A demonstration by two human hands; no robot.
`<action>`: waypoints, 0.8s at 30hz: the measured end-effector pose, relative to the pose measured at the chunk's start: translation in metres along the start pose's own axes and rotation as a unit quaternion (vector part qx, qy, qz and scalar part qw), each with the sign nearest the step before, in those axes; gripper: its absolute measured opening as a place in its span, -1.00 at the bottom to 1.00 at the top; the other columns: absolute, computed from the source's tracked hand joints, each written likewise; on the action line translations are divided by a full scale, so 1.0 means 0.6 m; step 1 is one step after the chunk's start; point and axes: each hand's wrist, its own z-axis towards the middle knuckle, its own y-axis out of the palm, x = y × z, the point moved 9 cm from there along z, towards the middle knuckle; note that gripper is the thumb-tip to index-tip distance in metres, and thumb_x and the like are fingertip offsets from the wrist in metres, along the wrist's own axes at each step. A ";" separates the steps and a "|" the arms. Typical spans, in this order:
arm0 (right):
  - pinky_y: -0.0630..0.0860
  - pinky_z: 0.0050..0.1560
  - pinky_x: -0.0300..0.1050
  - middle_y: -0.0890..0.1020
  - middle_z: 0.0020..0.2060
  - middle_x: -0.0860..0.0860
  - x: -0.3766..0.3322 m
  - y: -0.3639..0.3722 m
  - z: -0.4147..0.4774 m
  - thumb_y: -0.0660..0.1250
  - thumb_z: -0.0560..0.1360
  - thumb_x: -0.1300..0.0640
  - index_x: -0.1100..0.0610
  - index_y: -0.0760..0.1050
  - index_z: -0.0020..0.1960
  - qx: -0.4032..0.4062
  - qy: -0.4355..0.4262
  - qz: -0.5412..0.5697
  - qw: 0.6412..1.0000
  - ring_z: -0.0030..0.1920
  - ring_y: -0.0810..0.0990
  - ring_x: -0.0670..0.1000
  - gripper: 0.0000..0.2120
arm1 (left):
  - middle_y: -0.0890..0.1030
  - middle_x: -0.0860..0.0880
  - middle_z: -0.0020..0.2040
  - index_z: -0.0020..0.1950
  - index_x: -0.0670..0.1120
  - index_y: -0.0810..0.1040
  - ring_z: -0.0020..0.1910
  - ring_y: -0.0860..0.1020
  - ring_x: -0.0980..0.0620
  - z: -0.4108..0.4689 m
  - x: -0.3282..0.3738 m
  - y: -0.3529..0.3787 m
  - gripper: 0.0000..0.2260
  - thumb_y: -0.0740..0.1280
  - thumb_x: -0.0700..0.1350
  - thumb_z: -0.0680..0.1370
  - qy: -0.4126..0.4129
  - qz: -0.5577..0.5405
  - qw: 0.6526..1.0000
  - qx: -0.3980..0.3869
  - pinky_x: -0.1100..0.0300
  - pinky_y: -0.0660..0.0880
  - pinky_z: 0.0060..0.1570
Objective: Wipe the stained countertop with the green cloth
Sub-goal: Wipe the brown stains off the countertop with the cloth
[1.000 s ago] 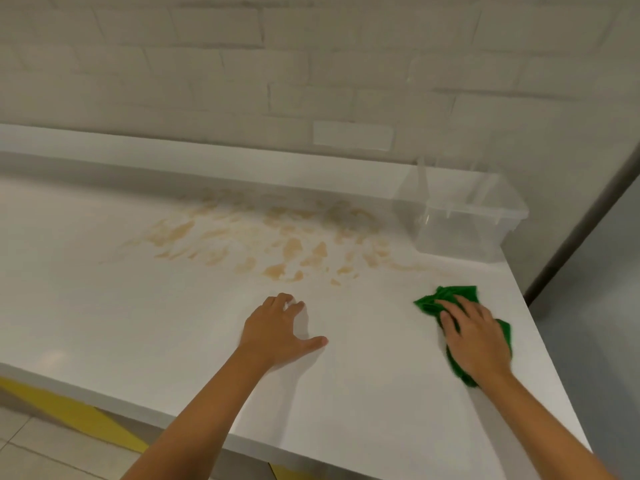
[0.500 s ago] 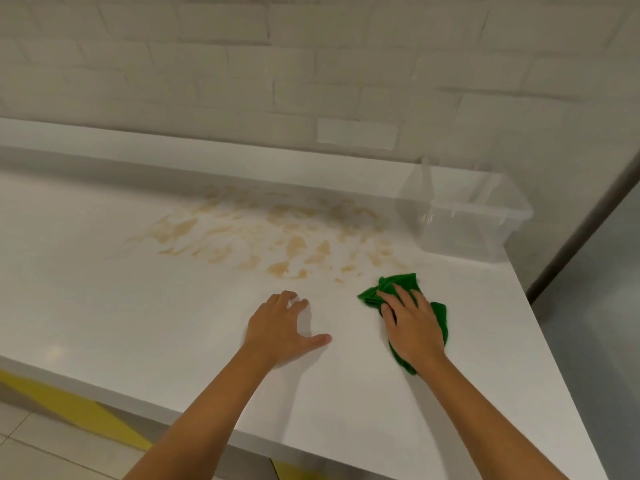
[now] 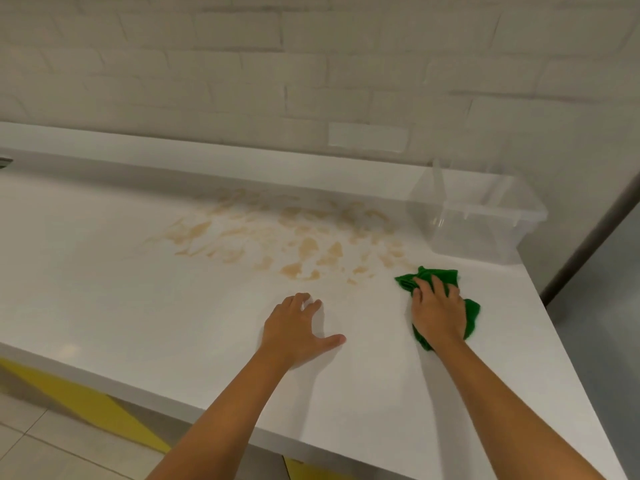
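The white countertop (image 3: 138,306) carries a wide patch of light-brown stain (image 3: 304,244) smeared across its far middle. A crumpled green cloth (image 3: 440,273) lies on the counter just right of the stain's near right end. My right hand (image 3: 438,315) presses down on the cloth with fingers spread over it, and green shows in front of and beside the hand. My left hand (image 3: 294,329) rests flat on the bare counter, thumb out, a little in front of the stain and holding nothing.
A clear plastic container (image 3: 478,223) stands at the back right corner, close behind the cloth. A white brick wall (image 3: 311,81) with a low ledge backs the counter. The counter's right edge drops off near the cloth. Yellow cabinet fronts (image 3: 86,407) show below the front edge.
My right hand slid the cloth left toward the stain, then back right and slightly farther from me, to the stain's right end. My left hand has stayed planted on the counter.
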 end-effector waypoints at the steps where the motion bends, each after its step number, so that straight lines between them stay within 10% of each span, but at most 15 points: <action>1: 0.18 0.35 0.05 0.27 0.43 0.07 -0.024 0.006 -0.005 -0.05 0.61 0.03 0.03 0.24 0.41 -0.004 -0.016 0.002 1.000 0.38 0.20 0.18 -0.61 | 0.12 0.11 0.51 0.51 0.08 0.14 0.50 0.08 0.09 0.000 0.000 0.000 -0.26 0.19 0.39 0.42 0.000 0.000 1.000 0.000 0.14 0.13 0.44; 10: 0.26 0.33 -0.02 0.44 0.33 0.02 -0.041 0.007 -0.100 -0.41 0.45 -0.31 -0.02 0.44 0.27 -0.021 -0.213 0.025 0.976 0.34 0.34 0.11 -0.20 | 0.14 0.10 0.51 0.51 0.07 0.16 0.50 0.10 0.09 -0.002 0.001 -0.005 -0.26 0.20 0.39 0.42 0.004 0.003 1.000 0.003 0.13 0.16 0.42; 15: 0.26 0.30 0.04 0.42 0.35 0.06 0.041 -0.014 -0.044 0.06 0.59 0.00 0.01 0.42 0.30 0.029 -0.100 0.027 0.994 0.33 0.31 0.15 -0.66 | 0.13 0.10 0.51 0.51 0.07 0.15 0.50 0.08 0.09 -0.006 0.003 -0.003 -0.26 0.20 0.38 0.42 0.002 -0.012 1.000 0.006 0.13 0.13 0.44; 24: 0.30 0.27 0.09 0.43 0.34 0.10 -0.112 0.023 -0.067 -0.13 0.54 -0.06 0.03 0.43 0.29 0.004 -0.135 0.028 0.990 0.31 0.35 0.21 -0.51 | 0.13 0.09 0.52 0.51 0.08 0.15 0.50 0.08 0.08 -0.005 -0.004 -0.005 -0.26 0.20 0.38 0.43 -0.002 -0.020 1.000 0.014 0.13 0.11 0.45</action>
